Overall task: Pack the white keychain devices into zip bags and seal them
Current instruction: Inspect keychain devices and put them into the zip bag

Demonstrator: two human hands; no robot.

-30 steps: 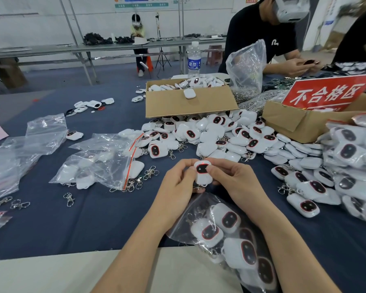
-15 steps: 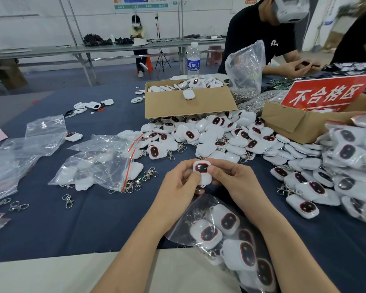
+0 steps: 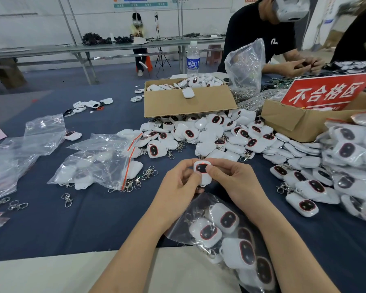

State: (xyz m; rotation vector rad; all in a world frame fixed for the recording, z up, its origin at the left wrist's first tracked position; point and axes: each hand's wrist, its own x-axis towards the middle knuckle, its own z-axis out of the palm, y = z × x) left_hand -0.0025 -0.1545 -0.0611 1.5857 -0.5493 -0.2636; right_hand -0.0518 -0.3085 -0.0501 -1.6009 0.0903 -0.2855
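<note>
Both hands hold one white keychain device with a dark red-ringed face above the table. My left hand pinches its left side and my right hand pinches its right side, thumb on the face. Under my wrists lies a clear zip bag holding several devices. A big loose pile of devices spreads across the blue cloth beyond my hands. Another zip bag with a red seal strip lies to the left, partly filled.
An open cardboard box of devices stands behind the pile. A second box with a red sign is at the right, filled bags before it. Empty bags and loose clips lie left. Two people work across the table.
Both hands have kept hold of the device and shifted it slightly away from me; a small red light now shows at its top.
</note>
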